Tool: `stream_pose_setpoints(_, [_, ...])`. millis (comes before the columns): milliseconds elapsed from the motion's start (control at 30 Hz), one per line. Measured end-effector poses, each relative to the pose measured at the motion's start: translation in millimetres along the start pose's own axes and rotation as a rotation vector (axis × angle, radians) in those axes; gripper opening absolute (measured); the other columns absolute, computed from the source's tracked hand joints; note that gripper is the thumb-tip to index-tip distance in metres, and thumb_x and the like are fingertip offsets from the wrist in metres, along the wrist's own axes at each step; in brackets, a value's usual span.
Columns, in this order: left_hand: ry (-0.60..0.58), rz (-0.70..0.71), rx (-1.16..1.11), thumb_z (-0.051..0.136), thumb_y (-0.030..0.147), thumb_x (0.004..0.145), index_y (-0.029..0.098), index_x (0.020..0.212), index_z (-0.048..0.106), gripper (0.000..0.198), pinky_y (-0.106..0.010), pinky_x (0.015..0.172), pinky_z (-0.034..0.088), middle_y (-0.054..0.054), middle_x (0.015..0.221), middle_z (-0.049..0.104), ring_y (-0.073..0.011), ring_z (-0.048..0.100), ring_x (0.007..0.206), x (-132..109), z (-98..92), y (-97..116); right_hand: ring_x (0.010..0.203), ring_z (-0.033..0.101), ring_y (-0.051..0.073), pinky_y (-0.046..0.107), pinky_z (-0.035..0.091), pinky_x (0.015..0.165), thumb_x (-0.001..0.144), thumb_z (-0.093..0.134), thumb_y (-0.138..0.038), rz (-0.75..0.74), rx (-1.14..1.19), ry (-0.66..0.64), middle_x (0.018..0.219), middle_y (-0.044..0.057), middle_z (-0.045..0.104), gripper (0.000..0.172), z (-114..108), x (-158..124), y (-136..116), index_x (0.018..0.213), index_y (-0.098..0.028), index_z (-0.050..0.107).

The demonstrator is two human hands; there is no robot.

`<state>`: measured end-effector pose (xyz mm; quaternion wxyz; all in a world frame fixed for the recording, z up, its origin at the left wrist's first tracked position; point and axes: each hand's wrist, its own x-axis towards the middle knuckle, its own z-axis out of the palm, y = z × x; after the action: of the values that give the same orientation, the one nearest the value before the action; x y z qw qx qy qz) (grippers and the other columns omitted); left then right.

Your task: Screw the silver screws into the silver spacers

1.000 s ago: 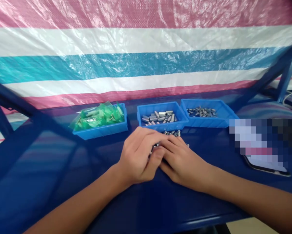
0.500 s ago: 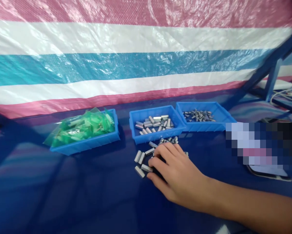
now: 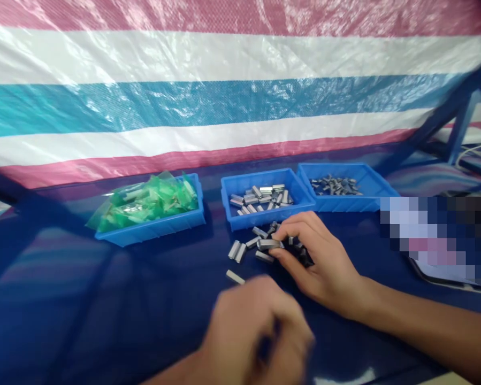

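The hexagonal metal spacer (image 3: 266, 244) sits between the thumb and index finger of the right hand (image 3: 326, 262), by the loose spacers (image 3: 235, 249) on the counter (image 3: 163, 305). A light pinch at 1 end, leaving the other exposed, should control it best; its smooth sides could slip. The left hand (image 3: 248, 321), blurred, curls closer in; I cannot tell whether it grips anything. Beyond stand 3 blue bins (image 3: 272, 215).

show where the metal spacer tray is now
In the head view, the spacer tray sits centrally beyond the right hand, with the green-bag tray left and small-parts tray right.
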<state>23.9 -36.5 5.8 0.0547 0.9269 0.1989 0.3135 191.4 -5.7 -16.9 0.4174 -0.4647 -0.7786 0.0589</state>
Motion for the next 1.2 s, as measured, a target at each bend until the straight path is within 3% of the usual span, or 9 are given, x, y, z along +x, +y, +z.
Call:
stream_pose_setpoints(33, [0.058, -0.142, -0.055, 0.030, 0.025, 0.096, 0.025, 0.087, 0.058, 0.029, -0.022, 0.039, 0.039, -0.002, 0.063, 0.054, -0.0117, 0.047, 0.050, 2.9, 2.4, -10.2, 0.083, 0.055, 0.016, 0.031, 0.047, 0.074, 0.086, 0.057, -0.015, -0.013, 0.012, 0.013, 0.087, 0.004, 0.058, 0.010, -1.7, -0.5, 0.4, 0.092, -0.021, 0.051])
stream_pose_setpoints(100, [0.221, -0.699, -0.561, 0.031, 0.034, 0.097, 0.022, 0.086, 0.049, 0.025, -0.019, 0.040, 0.034, 0.002, 0.060, 0.049, -0.0080, 0.039, 0.046, 7.3, 6.1, -24.0, 0.081, 0.057, 0.015, 0.030, 0.048, 0.072, 0.085, 0.057, -0.015, -0.044, 0.039, 0.023, 0.086, 0.003, 0.059, 0.011, -4.9, -2.0, 0.8, 0.092, -0.021, 0.051])
stream_pose_setpoints(167, [0.272, -0.991, -0.931, 0.038, 0.044, 0.094, 0.022, 0.092, 0.047, 0.023, -0.017, 0.040, 0.031, 0.005, 0.060, 0.048, -0.0059, 0.036, 0.045, 10.2, 7.7, -29.2, 0.077, 0.058, 0.014, 0.027, 0.048, 0.068, 0.085, 0.057, -0.014, -0.051, 0.064, 0.019, 0.083, 0.002, 0.060, 0.012, -7.6, -3.6, 1.0, 0.092, -0.021, 0.051])
stream_pose_setpoints(200, [0.253, -1.039, -1.033, 0.044, 0.046, 0.092, 0.022, 0.094, 0.047, 0.024, -0.016, 0.041, 0.031, 0.005, 0.061, 0.050, -0.0054, 0.038, 0.046, 11.5, 7.8, -29.7, 0.075, 0.058, 0.013, 0.025, 0.048, 0.066, 0.084, 0.057, -0.012, -0.044, 0.078, 0.015, 0.082, 0.001, 0.060, 0.013, -8.7, -4.4, 1.2, 0.091, -0.021, 0.050])
stream_pose_setpoints(367, [0.142, -1.028, -1.073, 0.064, 0.032, 0.082, 0.018, 0.085, 0.053, 0.017, -0.014, 0.049, 0.042, 0.004, 0.067, 0.058, -0.0047, 0.051, 0.053, 17.1, 8.6, -30.5, 0.073, 0.059, 0.010, 0.022, 0.048, 0.068, 0.083, 0.054, -0.006, -0.065, 0.171, -0.005, 0.080, -0.001, 0.062, 0.017, -12.1, -6.3, 1.4, 0.090, -0.021, 0.050])
stream_pose_setpoints(667, [0.293, -0.946, -0.999, 0.069, 0.013, 0.074, 0.016, 0.073, 0.055, 0.014, -0.014, 0.059, 0.045, 0.002, 0.079, 0.061, -0.0056, 0.057, 0.067, 20.6, 8.7, -29.8, 0.064, 0.056, 0.007, 0.018, 0.047, 0.061, 0.084, 0.059, -0.017, 0.202, 0.456, -0.111, 0.075, -0.002, 0.061, 0.010, -14.9, -1.8, -0.1, 0.094, -0.017, 0.056])
stream_pose_setpoints(800, [0.263, -0.916, -1.016, 0.067, 0.013, 0.076, 0.017, 0.075, 0.055, 0.013, -0.014, 0.064, 0.046, 0.002, 0.082, 0.060, -0.0056, 0.058, 0.072, 16.3, 8.3, -29.3, 0.057, 0.052, 0.005, 0.016, 0.044, 0.055, 0.086, 0.057, -0.016, 0.192, 0.468, -0.138, 0.067, -0.004, 0.058, 0.002, -17.0, -2.9, -1.1, 0.086, -0.018, 0.057])
stream_pose_setpoints(967, [0.222, -0.883, -1.209, 0.061, 0.030, 0.086, 0.022, 0.102, 0.057, 0.019, -0.017, 0.065, 0.048, 0.001, 0.082, 0.062, -0.0076, 0.059, 0.072, 7.1, 12.8, -33.4, 0.064, 0.055, 0.006, 0.017, 0.046, 0.060, 0.085, 0.056, -0.011, 0.130, 0.425, -0.071, 0.074, -0.003, 0.060, 0.012, -17.2, -7.1, -0.5, 0.094, -0.019, 0.056])
stream_pose_setpoints(1200, [0.204, -0.980, -1.056, 0.065, 0.022, 0.082, 0.017, 0.082, 0.058, 0.008, -0.015, 0.060, 0.047, 0.002, 0.071, 0.061, -0.0062, 0.058, 0.064, 15.2, 10.6, -32.4, 0.069, 0.056, 0.007, 0.018, 0.047, 0.062, 0.085, 0.054, -0.009, 0.159, 0.447, -0.128, 0.078, -0.002, 0.059, 0.015, -14.7, -7.8, 0.1, 0.095, -0.021, 0.053])
